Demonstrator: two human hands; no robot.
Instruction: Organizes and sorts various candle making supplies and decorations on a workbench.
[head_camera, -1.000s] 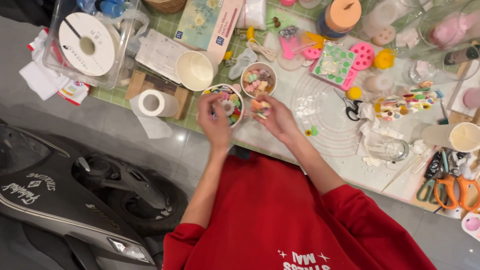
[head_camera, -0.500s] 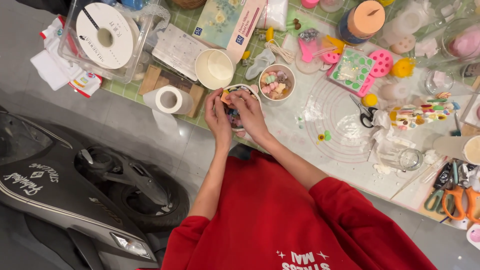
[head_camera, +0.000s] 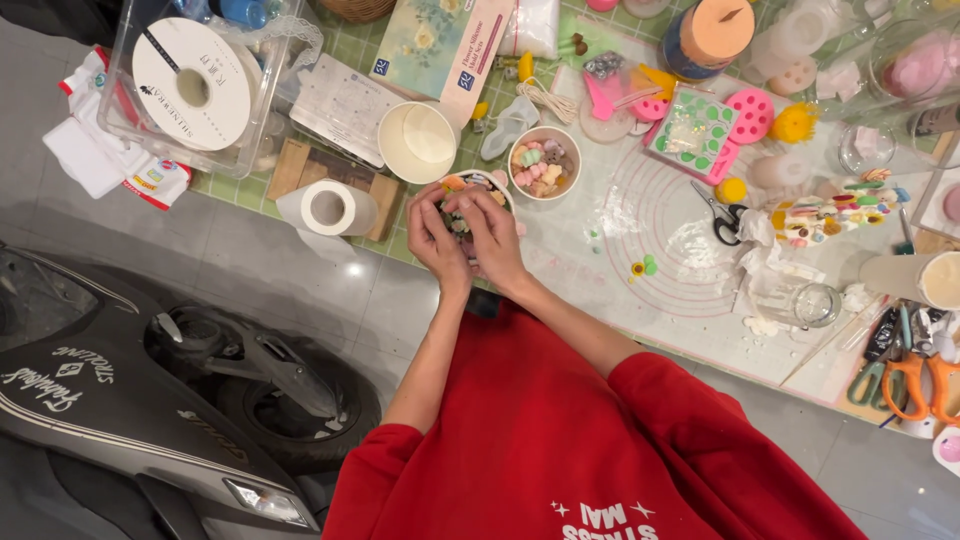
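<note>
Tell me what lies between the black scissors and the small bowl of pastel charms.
Head view: between the scissors and the charm bowl lies only the translucent mat, with white smears.

Glossy tile floor (head_camera: 250, 250), wood blocks (head_camera: 300, 170)

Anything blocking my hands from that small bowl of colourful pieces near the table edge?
Nothing visible does. The left hand and right hand are already together right over the small bowl, fingers on the pieces in it. The cream cup and second bowl of pieces sit behind it, apart.
</note>
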